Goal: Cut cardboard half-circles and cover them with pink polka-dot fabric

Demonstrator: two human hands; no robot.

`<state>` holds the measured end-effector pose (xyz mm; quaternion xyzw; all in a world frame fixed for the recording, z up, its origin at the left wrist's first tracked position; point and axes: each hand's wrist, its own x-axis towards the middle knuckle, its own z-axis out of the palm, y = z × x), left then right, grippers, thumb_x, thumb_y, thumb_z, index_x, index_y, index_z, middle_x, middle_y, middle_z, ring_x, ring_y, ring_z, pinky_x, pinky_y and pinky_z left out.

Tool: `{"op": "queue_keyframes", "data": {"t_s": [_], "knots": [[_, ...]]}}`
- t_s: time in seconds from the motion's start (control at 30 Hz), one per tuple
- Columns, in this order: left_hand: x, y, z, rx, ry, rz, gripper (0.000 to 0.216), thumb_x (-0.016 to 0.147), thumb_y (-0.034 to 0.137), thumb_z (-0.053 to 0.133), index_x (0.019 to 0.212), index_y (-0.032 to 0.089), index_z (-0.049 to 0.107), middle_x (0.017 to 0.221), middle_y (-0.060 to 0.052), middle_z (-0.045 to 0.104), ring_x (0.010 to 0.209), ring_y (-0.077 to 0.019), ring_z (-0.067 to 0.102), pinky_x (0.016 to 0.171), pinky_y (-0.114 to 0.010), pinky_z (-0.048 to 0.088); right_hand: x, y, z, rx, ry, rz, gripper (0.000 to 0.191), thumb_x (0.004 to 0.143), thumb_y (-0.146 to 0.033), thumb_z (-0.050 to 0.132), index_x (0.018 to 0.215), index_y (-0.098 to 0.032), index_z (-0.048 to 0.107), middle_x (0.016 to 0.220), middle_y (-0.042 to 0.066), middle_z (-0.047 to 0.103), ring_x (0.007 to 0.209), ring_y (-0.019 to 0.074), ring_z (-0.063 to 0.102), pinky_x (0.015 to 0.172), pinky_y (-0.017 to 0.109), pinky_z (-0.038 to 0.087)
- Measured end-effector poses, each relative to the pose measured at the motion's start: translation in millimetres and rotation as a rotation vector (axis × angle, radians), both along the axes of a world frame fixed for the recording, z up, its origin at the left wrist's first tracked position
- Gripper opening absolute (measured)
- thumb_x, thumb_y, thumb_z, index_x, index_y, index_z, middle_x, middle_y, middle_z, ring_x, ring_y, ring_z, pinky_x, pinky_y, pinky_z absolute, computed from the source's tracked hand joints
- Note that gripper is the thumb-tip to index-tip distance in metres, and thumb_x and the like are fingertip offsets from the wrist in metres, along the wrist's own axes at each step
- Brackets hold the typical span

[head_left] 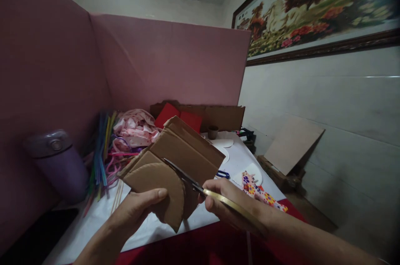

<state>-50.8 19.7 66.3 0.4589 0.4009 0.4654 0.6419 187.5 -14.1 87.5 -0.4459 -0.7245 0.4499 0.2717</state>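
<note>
My left hand [146,201] grips a piece of brown cardboard [190,145] by its near side, thumb on top. Part of the cardboard nearest me has a rounded, curved outline. In my right hand [223,196] is a pair of scissors [231,203] with gold-coloured handles and dark blades. The blades lie against the cardboard along the curved edge, pointing up and to the left. Both hands are closed, and the cardboard is held tilted above the white table covering.
A purple bottle [61,165] stands at the left beside coloured strips [100,148] and pink fabric [136,125]. Red sheets [190,120], a small brown pot [213,132], white cut shapes [223,143] and patterned fabric [261,192] lie behind and right. Pink panels [175,63] wall the back.
</note>
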Motion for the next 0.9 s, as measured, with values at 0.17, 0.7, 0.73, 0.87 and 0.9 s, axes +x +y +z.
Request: {"op": "queue_keyframes", "data": {"t_s": [0.17, 0.7, 0.73, 0.87, 0.9], "knots": [[0.3, 0.5, -2.4, 0.002, 0.000, 0.010, 0.020, 0.056, 0.029, 0.079, 0.068, 0.015, 0.072, 0.061, -0.003, 0.068, 0.052, -0.0170, 0.058, 0.062, -0.032, 0.051, -5.3, -1.9, -3.8, -0.002, 0.060, -0.044, 0.048, 0.069, -0.062, 0.065, 0.069, -0.015, 0.055, 0.057, -0.005, 0.042, 0.053, 0.0083, 0.031, 0.044, 0.019, 0.023], [-1.8, -0.9, 0.1, 0.018, -0.008, -0.021, 0.026, 0.053, 0.029, 0.081, 0.075, 0.015, 0.072, 0.067, -0.004, 0.070, 0.060, -0.0186, 0.060, 0.059, -0.030, 0.051, -5.9, -7.8, -7.4, 0.047, 0.079, -0.069, 0.028, 0.074, -0.040, 0.068, 0.067, -0.016, 0.058, 0.057, -0.004, 0.056, 0.053, 0.0095, 0.042, 0.049, 0.021, 0.031], [-1.9, -1.0, 0.0, 0.020, -0.009, -0.022, 0.029, 0.054, 0.029, 0.081, 0.078, 0.015, 0.073, 0.066, -0.004, 0.069, 0.058, -0.0181, 0.059, 0.058, -0.030, 0.051, -4.6, -7.5, -7.6, 0.059, 0.070, -0.073, 0.028, 0.074, -0.041, 0.067, 0.067, -0.016, 0.058, 0.057, -0.004, 0.056, 0.053, 0.0093, 0.042, 0.049, 0.021, 0.030], [-2.3, -1.0, -0.7, 0.030, -0.035, -0.004, 0.045, 0.053, 0.028, 0.081, 0.095, 0.016, 0.072, 0.075, -0.006, 0.073, 0.066, -0.0225, 0.065, 0.058, -0.031, 0.051, 1.7, -8.4, -0.8, 0.005, 0.044, -0.008, 0.045, 0.072, -0.060, 0.064, 0.074, -0.016, 0.057, 0.054, -0.006, 0.046, 0.049, 0.0075, 0.036, 0.045, 0.019, 0.027], [-2.3, -1.0, -1.0, 0.037, -0.038, 0.002, 0.048, 0.053, 0.028, 0.081, 0.098, 0.016, 0.071, 0.077, -0.006, 0.074, 0.068, -0.0236, 0.065, 0.059, -0.031, 0.051, 3.4, -9.5, 2.4, -0.035, 0.056, 0.032, 0.054, 0.069, -0.069, 0.059, 0.080, -0.016, 0.056, 0.055, -0.006, 0.043, 0.048, 0.0072, 0.035, 0.043, 0.019, 0.027]]}}
